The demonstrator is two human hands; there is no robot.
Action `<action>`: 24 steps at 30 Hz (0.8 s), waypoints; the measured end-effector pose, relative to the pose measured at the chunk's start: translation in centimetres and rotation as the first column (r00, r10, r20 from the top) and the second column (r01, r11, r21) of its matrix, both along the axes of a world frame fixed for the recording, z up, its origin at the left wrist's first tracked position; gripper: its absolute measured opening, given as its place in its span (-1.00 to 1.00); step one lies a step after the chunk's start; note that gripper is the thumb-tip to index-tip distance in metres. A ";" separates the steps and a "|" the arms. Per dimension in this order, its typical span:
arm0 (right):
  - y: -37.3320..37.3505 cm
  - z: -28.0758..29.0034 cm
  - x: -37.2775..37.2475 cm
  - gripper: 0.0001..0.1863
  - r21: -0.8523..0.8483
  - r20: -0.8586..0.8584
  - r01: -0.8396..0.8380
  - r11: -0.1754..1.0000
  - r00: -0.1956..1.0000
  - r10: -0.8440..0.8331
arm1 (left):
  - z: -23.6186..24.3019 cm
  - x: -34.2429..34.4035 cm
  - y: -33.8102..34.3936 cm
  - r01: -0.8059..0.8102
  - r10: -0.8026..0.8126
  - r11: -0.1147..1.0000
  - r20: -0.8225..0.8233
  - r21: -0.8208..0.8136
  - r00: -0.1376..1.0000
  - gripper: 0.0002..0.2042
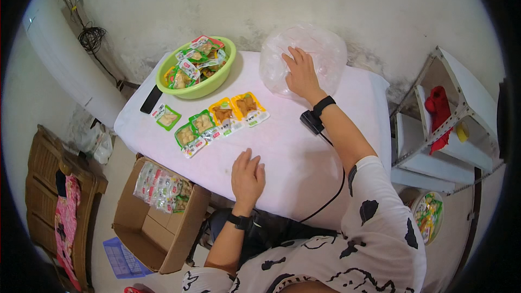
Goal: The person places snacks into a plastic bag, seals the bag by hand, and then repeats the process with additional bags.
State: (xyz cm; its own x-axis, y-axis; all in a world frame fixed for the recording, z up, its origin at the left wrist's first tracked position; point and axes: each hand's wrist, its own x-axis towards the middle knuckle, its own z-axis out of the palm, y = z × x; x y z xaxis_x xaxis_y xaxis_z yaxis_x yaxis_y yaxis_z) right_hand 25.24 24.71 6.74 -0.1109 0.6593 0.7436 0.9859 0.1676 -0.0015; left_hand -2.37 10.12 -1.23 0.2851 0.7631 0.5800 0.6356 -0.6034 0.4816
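Note:
My right hand reaches to the far side of the table, fingers stretched out over a puffy clear plastic bag and touching it. My left hand rests on the table's near edge with its fingers extended and nothing in them. Between the hands and the basin lies a slanting row of snack packets: green-edged packets at the left and yellow-edged packets at the right. A single green-edged packet lies apart to their left. Behind them, a light-green basin holds a heap of similar packets.
The table has a white cloth. A black phone-like slab lies by the basin, and a black cabled device near my right wrist. A cardboard box with packets stands lower left. Shelves, a packet-filled bucket and a wooden chair flank the table.

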 end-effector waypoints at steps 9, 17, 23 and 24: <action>7.3 -1.0 -0.5 -0.61 -0.297 0.481 0.292 0.909 0.868 -0.121 | 0.0 -0.1 0.1 0.016 -0.016 0.999 0.004 -0.044 1.000 -0.81; 7.5 -0.1 0.8 -0.92 0.287 -0.155 0.169 0.943 0.980 -0.128 | 0.3 -0.5 0.1 0.010 -0.010 0.999 0.013 -0.048 1.000 -0.79; 6.8 0.7 2.1 -0.87 0.310 -0.613 0.208 0.928 0.790 0.028 | 0.2 -0.4 0.1 0.017 -0.016 0.999 0.025 -0.044 1.000 -0.80; 6.6 1.0 2.6 -0.87 0.315 -0.609 0.210 0.926 0.793 0.027 | 0.4 -0.2 0.1 0.017 -0.016 0.999 0.032 -0.039 0.999 -0.80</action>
